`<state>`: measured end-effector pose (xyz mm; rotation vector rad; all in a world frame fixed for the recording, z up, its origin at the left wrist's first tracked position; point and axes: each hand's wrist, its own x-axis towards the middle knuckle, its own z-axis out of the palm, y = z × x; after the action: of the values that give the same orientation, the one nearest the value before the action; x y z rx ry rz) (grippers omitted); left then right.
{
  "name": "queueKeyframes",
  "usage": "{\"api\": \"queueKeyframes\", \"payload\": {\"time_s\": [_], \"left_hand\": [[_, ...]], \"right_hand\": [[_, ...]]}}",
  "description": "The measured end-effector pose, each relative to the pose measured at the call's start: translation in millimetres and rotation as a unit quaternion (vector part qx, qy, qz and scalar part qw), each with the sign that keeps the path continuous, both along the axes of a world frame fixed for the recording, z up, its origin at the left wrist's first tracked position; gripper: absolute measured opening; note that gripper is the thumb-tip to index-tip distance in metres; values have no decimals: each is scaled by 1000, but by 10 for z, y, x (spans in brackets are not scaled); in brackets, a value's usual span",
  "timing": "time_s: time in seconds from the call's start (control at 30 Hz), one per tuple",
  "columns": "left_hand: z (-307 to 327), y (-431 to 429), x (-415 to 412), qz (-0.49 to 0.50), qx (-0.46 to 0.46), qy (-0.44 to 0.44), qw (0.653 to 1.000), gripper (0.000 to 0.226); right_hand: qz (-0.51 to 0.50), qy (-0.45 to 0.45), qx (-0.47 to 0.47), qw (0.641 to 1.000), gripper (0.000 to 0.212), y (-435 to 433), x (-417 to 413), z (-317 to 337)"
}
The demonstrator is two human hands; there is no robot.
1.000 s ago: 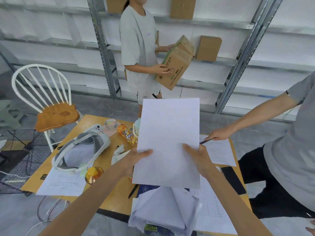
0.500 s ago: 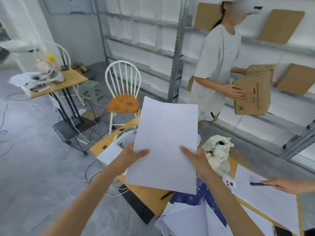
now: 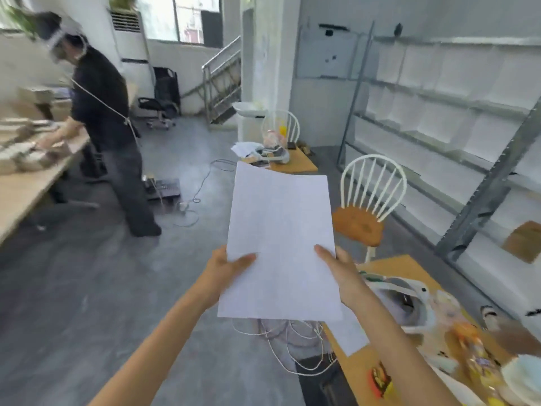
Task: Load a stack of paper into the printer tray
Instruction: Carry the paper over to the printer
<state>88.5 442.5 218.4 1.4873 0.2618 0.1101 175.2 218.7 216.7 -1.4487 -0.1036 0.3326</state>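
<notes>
The stack of paper (image 3: pixel 281 244) is a thin, flat sheaf of plain white sheets, rectangular and smooth, its far corner curling up slightly, held out in mid-air over the grey concrete floor (image 3: pixel 87 288). The left hand (image 3: pixel 225 269) pinches its lower left edge, thumb lying flat on the top sheet and fingers hidden under it; the right hand (image 3: pixel 336 269) clamps the lower right edge the same way, thumb on top. Both forearms are bare. To the lower right a light wooden table (image 3: pixel 407 268) carries a white plastic headset (image 3: pixel 409 300) and some blurred packets, with thin white cables (image 3: pixel 292 344) looping on the floor beside it. Behind the paper stands a white spindle-back chair (image 3: pixel 369 200) with an orange-brown wooden seat, and along the right runs grey metal shelving (image 3: pixel 439 112) backed with white panels. At left a person in dark clothes (image 3: pixel 108 127) bends over a long pale table (image 3: pixel 26 183), smeared by motion. Compared with half a second ago, the view has swung left: the person holding a cardboard box is gone from sight, the chair now sits right of the paper instead of left, and the small far table (image 3: pixel 295 162) has moved toward the middle. The two-handed hold on the sheets is unchanged. No printer is visible.
</notes>
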Motion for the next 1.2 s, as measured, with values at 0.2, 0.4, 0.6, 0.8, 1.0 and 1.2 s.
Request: {"api": "queueKeyframes", "payload": {"time_s": [0.2,0.4,0.6,0.8,1.0,1.2], "left_hand": [[92,1054,-596,134,0,-3,991,21],[40,1650,-1181,270,-27,-1,963,31],[27,1976,-1534,401,-18,-9,916,16],[-9,2240,-1641,515,-4,-23,857,10],[-62,2314,-1726,595,-12,-16,803,15],[-66,2258,-2084,622,-24,15,782,29]], "right_hand": [[141,-2,9,990,24,1395,-3,15],[280,8,-18,960,23,2428,-109,-4],[405,-8,-22,914,27,3342,-175,-8],[530,-27,2,848,20,4123,-162,70],[626,-29,18,779,22,4668,-225,49],[684,-26,25,729,30,5029,-541,-94]]}}
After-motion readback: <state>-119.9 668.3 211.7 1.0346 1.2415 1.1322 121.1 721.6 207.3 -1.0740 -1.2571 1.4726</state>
